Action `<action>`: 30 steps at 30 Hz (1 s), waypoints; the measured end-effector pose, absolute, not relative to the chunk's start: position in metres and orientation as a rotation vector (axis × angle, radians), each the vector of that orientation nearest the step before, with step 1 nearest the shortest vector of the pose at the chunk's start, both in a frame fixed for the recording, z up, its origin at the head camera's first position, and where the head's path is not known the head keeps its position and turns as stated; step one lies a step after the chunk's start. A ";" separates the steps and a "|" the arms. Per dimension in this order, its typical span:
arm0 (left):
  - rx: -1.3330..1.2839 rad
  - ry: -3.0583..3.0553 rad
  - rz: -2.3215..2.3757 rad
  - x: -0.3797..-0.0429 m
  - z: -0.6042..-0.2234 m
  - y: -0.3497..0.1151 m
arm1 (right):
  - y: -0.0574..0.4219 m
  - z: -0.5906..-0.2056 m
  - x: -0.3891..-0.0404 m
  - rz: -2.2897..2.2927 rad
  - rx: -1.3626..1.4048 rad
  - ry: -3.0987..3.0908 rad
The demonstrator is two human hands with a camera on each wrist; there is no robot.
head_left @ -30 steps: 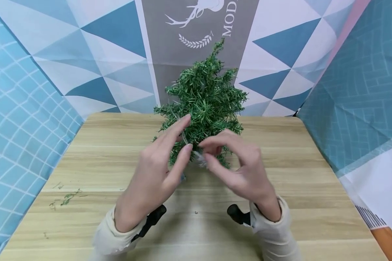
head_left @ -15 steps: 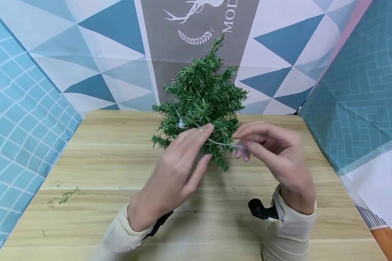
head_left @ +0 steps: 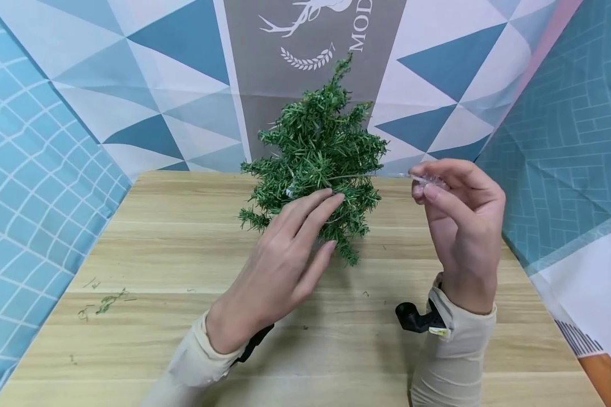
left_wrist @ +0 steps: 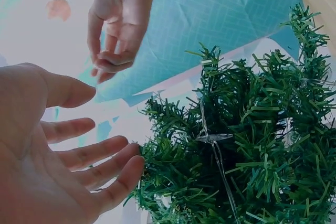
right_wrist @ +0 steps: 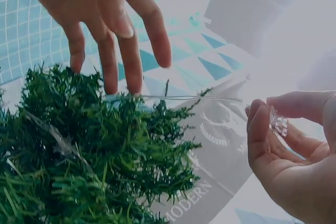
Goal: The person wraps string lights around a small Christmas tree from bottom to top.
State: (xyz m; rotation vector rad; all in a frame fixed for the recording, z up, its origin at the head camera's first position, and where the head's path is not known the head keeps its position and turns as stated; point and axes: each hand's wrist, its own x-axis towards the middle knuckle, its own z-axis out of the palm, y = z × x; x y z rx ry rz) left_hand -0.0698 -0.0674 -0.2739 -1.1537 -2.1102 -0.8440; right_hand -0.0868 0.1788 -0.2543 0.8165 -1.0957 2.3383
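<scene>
A small green artificial Christmas tree stands on the wooden table. My right hand is off to the tree's right, pinching a clear plastic light ornament between thumb and fingers. From it a thin clear light-string wire runs nearly straight back to the branches. My left hand is at the front of the tree, fingers extended and fingertips at the branches; whether they press the wire is unclear. Another clear ornament hangs on the wire among the branches in the left wrist view.
Green needle scraps lie on the left of the wooden table. Patterned cloths hang behind and beside it, with a grey deer-print panel behind the tree. A black wrist camera mount sticks out beside the right sleeve.
The right hand has moved from the tree's front out to the right and up, drawing the wire straighter. The left hand has shifted slightly right, staying before the branches.
</scene>
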 end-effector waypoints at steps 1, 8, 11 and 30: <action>-1.150 -2.110 -0.842 -0.070 -0.274 -0.068 | 0.179 -0.254 -0.089 2.265 0.774 -1.153; -1.111 -2.144 -0.833 -0.073 -0.275 -0.071 | 0.170 -0.253 -0.098 1.570 0.402 -1.575; -1.107 -2.151 -0.832 -0.073 -0.275 -0.072 | 0.167 -0.256 -0.104 1.548 0.390 -1.574; -1.036 -2.114 -0.806 -0.055 -0.253 -0.101 | 0.172 -0.260 -0.139 1.936 0.504 -1.028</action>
